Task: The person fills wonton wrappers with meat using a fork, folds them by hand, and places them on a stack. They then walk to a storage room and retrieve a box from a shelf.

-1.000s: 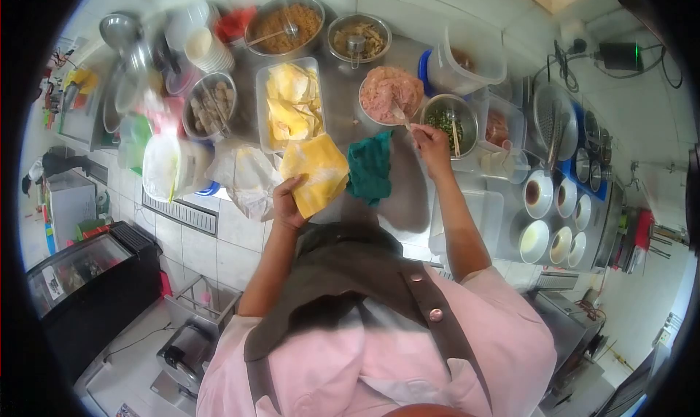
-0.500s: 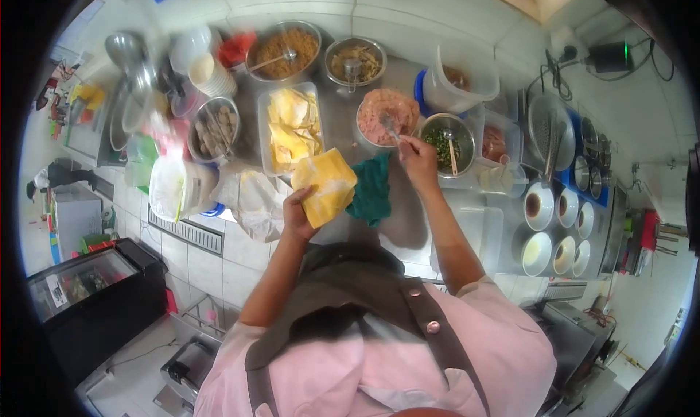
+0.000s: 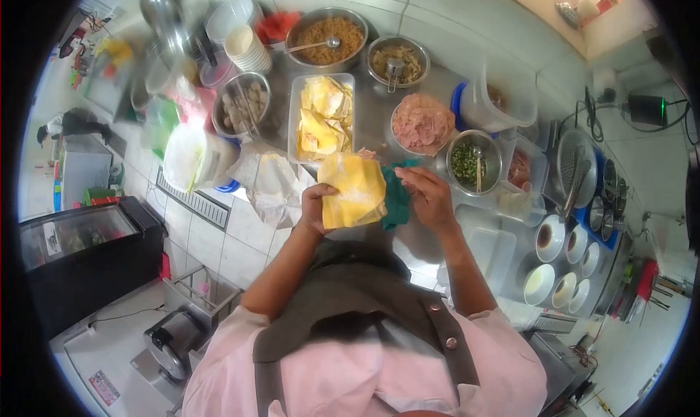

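Note:
My left hand (image 3: 315, 207) holds a stack of yellow, flour-dusted wrappers (image 3: 353, 191) by its left side. A bit of pink meat (image 3: 366, 153) shows at the stack's top edge. Just right of the wrappers is my right hand (image 3: 430, 197), its fingers bent close together near a green cloth (image 3: 397, 198); the spoon it held is hard to make out. Beyond the hands stands a bowl heaped with pink minced meat (image 3: 423, 124). More yellow wrappers (image 3: 323, 118) lie in a clear plastic tub (image 3: 294, 129) behind my left hand.
A bowl of chopped greens (image 3: 474, 163) stands right of the meat. Steel bowls (image 3: 326, 37) of food line the back. Several white bowls (image 3: 539, 284) are at the right. Crumpled white paper (image 3: 273, 187) and a white container (image 3: 197, 161) are at the left. A distant person (image 3: 69, 125) shows far left.
My right hand has come back from the meat bowl toward the wrappers. Meat now shows at the stack's top edge. The view has shifted, so the table's contents appear farther right.

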Motion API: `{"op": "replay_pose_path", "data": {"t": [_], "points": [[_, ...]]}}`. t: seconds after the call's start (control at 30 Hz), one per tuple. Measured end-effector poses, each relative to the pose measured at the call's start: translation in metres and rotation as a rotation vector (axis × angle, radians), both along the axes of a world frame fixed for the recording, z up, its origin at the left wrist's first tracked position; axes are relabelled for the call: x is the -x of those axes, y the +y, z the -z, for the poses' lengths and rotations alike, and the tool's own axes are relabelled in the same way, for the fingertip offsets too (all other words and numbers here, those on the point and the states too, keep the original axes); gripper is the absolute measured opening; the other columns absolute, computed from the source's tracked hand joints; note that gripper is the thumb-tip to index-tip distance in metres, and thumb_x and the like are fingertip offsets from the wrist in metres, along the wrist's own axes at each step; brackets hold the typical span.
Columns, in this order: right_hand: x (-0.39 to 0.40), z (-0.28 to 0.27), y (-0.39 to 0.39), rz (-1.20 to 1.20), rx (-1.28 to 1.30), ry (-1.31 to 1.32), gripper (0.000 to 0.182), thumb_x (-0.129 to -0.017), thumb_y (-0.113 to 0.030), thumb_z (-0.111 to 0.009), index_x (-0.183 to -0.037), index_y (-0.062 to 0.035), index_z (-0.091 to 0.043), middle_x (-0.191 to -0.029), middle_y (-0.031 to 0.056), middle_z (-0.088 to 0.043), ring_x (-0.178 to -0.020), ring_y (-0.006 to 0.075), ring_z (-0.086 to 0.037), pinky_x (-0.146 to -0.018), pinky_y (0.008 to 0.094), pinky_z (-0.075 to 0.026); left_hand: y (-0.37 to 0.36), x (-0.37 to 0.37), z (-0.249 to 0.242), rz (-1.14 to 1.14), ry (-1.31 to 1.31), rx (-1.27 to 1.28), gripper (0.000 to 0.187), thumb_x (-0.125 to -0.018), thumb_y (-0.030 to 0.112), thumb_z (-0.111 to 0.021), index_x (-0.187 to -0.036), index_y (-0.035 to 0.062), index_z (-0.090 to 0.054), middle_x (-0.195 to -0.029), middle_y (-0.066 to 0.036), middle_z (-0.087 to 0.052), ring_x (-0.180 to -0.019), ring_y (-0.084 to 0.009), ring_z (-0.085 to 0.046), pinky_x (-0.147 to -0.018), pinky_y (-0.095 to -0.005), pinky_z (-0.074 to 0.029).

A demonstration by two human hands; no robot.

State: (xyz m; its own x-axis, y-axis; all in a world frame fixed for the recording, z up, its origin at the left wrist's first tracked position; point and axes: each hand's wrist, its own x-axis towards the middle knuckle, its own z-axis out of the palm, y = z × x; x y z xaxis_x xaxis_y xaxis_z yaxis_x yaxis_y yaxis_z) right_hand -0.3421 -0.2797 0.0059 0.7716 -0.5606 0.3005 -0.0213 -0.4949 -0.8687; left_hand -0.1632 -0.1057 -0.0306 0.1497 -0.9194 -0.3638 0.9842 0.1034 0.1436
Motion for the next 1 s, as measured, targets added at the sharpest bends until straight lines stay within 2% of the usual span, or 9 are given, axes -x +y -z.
{"op": "replay_pose_path", "data": {"t": [0.17,0.27,0.33,0.37,0.43,0.67,0.77,0.87,1.0], "points": [[-0.006,-0.006,0.009,-0.041,-0.035,-0.037,0.034,-0.083,0.01,-0.058,-0.112,-0.0054,-0.067,-0.101,0.0128,-0.069,-0.086,0.0246,-0.068,-0.076,0.0311,-0.054,0.007,-0.004,-0.003,0.039,0.002,0.076,0.063,-0.077,0.01,-0.055,-0.137,-0.0036,-0.039,-0.129,-0.021,-0.054,-0.115,-0.0374,-0.057,-0.101,-0.0493,-0.045],[-0.004,0.002,0.009,-0.025,-0.065,-0.082,0.029,-0.087,0.0,-0.061,-0.116,-0.0038,-0.065,-0.096,0.0113,-0.068,-0.081,0.0192,-0.066,-0.073,0.0289,-0.052,0.013,-0.009,-0.002,0.065,-0.078,0.002,0.062,-0.079,0.011,-0.057,-0.136,-0.0033,-0.04,-0.129,-0.021,-0.055,-0.115,-0.0364,-0.058,-0.1,-0.049,-0.045],[0.0,0.004,0.009,0.093,-0.495,-0.014,0.021,-0.09,-0.012,-0.065,-0.109,-0.0008,-0.064,-0.09,0.0097,-0.067,-0.075,0.012,-0.058,-0.068,0.0271,-0.049,0.017,-0.01,-0.007,0.08,-0.087,0.004,0.061,-0.08,0.011,-0.059,-0.137,-0.0031,-0.039,-0.128,-0.02,-0.055,-0.115,-0.0361,-0.057,-0.1,-0.049,-0.046],[0.0,0.005,0.009,0.098,-0.499,-0.007,0.021,-0.09,-0.012,-0.065,-0.109,-0.0008,-0.064,-0.09,0.0097,-0.067,-0.075,0.012,-0.058,-0.068,0.0271,-0.049,0.02,-0.01,-0.007,0.083,-0.079,0.0,0.061,-0.08,0.011,-0.059,-0.137,-0.0031,-0.039,-0.128,-0.02,-0.055,-0.115,-0.0361,-0.057,-0.1,-0.049,-0.046],[-0.007,0.005,0.008,0.038,-0.721,0.001,0.022,-0.09,-0.021,-0.068,-0.086,-0.0022,-0.058,-0.082,0.0058,-0.062,-0.072,0.0078,-0.05,-0.064,0.0257,-0.046,0.021,-0.008,-0.004,0.072,-0.086,0.018,0.062,-0.081,0.011,-0.059,-0.137,-0.0027,-0.038,-0.13,-0.02,-0.054,-0.115,-0.0363,-0.057,-0.1,-0.0491,-0.046],[-0.032,-0.003,0.022,0.046,-0.631,0.046,0.042,-0.083,-0.01,-0.073,-0.069,-0.0076,-0.034,-0.073,0.0029,-0.057,-0.069,0.0066,-0.049,-0.061,0.0253,-0.044,0.021,-0.001,0.004,-0.003,-0.09,0.019,0.063,-0.083,0.019,-0.061,-0.138,-0.0006,-0.038,-0.132,-0.02,-0.052,-0.119,-0.0364,-0.055,-0.102,-0.0492,-0.045],[-0.035,-0.013,0.023,0.059,-0.564,0.105,0.042,-0.08,-0.005,-0.074,-0.068,-0.0077,-0.034,-0.073,0.0042,-0.059,-0.069,0.0065,-0.049,-0.061,0.026,-0.044,0.014,0.003,0.006,-0.111,-0.152,-0.058,0.063,-0.09,0.036,-0.055,-0.14,0.001,-0.037,-0.135,-0.02,-0.05,-0.121,-0.0364,-0.053,-0.103,-0.0498,-0.043],[-0.051,-0.031,0.034,0.024,-0.685,0.078,0.038,-0.08,-0.008,-0.074,-0.067,-0.0061,-0.038,-0.072,0.0042,-0.059,-0.068,0.0072,-0.05,-0.061,0.0263,-0.044,0.006,0.005,0.01,-0.129,0.03,0.026,0.079,-0.093,0.066,-0.034,-0.143,0.0047,-0.036,-0.141,-0.019,-0.045,-0.125,-0.036,-0.05,-0.105,-0.0507,-0.04],[-0.081,-0.041,0.058,0.009,-0.536,0.05,0.033,-0.08,-0.011,-0.075,-0.069,-0.0027,-0.045,-0.07,0.004,-0.059,-0.066,0.0081,-0.05,-0.06,0.0268,-0.044,-0.002,0.011,0.029,-0.138,0.058,0.093,0.084,-0.091,0.072,-0.025,-0.142,0.0075,-0.037,-0.138,-0.017,-0.048,-0.123,-0.0339,-0.052,-0.104,-0.0493,-0.042]]}}
